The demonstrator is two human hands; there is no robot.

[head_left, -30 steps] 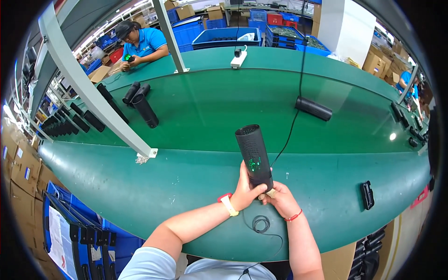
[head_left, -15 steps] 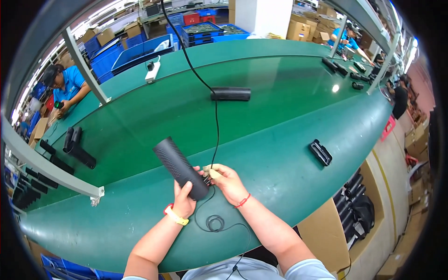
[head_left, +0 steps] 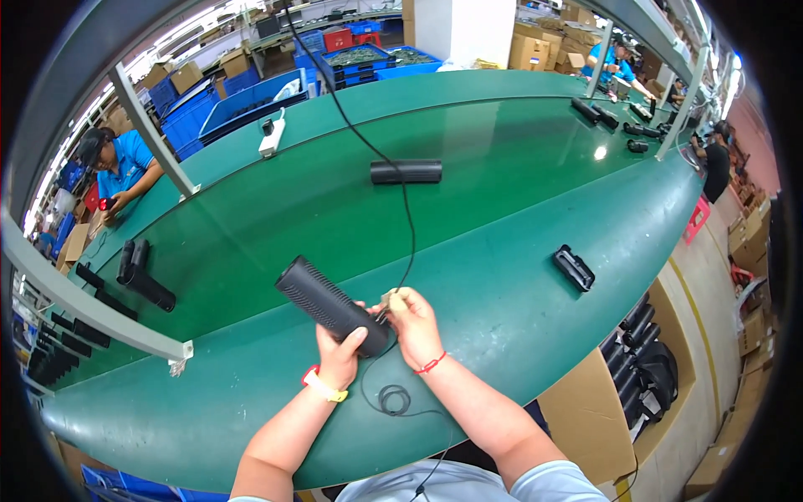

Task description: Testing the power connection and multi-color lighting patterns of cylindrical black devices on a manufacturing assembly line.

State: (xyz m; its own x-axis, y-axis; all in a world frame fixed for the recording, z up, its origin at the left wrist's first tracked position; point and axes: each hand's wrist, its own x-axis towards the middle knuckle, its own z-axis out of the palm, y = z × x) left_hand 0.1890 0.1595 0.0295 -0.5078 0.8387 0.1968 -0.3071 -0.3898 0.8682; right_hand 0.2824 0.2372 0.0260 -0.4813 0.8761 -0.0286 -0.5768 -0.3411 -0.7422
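My left hand is wrapped round a black perforated cylinder, which tilts with its far end up to the left. At its near end, my right hand is closed in a pinch, with yellowish covers on the fingertips. A thin black cable comes down from above into this pinch. Small thin metal-like bits show between the fingertips and the cylinder, too small to name. Below the hands, another thin cable lies in a small coil on the green bench.
Another black cylinder lies on the green belt. A black oblong frame-like part rests to the right. More cylinders are at the left, by a grey metal post. A carton holds black parts. Co-workers sit across the bench.
Both hands and the held cylinder have shifted slightly right. The hanging cable's lower end has moved right with my right hand. The cylinder on the belt appears slightly further left.
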